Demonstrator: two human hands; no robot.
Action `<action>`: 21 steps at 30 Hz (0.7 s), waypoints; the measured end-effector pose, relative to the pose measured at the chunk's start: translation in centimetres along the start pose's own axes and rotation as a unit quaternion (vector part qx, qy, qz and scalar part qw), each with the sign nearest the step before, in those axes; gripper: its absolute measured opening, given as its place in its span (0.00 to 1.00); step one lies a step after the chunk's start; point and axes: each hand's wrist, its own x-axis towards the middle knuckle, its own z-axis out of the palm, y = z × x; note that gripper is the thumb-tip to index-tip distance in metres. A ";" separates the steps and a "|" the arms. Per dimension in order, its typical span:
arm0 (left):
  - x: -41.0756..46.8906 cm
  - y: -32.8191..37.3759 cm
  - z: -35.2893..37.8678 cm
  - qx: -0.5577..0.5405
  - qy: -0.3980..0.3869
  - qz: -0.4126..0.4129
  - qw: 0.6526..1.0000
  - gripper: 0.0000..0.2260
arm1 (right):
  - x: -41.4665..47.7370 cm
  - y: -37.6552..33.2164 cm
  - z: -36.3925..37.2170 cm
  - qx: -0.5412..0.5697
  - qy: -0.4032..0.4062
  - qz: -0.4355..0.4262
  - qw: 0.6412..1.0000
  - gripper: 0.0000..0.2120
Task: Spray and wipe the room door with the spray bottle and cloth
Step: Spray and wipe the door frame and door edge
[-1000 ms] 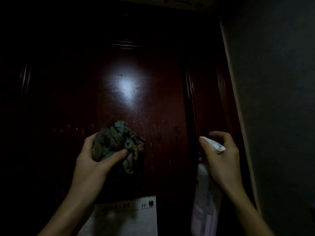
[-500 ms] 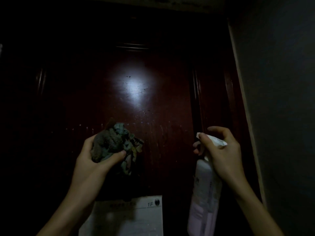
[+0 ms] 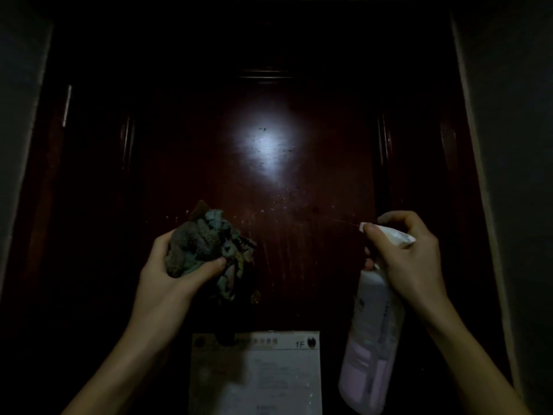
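Only "1F" legible: notice [image 3: 256, 380] on door [image 3: 191, 163]

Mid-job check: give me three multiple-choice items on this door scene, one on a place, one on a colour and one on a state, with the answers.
1. Where is the paper notice on the door?
A. Above the glare
B. Low, beneath the cloth
C. On the side wall

2. What colour is the spray bottle?
A. Whitish
B. Black
C. Bright red

3. What is the left hand doing?
A. Hanging empty
B. Pressing flat on the door
C. Gripping the bunched cloth

Answers:
1 B, the sheet sits at the bottom of the door, under the cloth.
2 A, its body shows pale against the dark wood.
3 C, the thumb curls round the cloth.
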 end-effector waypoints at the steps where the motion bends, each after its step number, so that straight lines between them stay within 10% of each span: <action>1: 0.0 0.2 -0.3 0.004 0.001 -0.002 1.000 0.24 | 0.0 0.0 0.3 0.000 0.009 -0.004 1.000 0.08; 21: 3.5 -0.4 -5.6 -0.029 -0.026 -0.025 0.999 0.25 | -1.1 -1.3 4.8 -0.010 0.014 0.030 0.999 0.06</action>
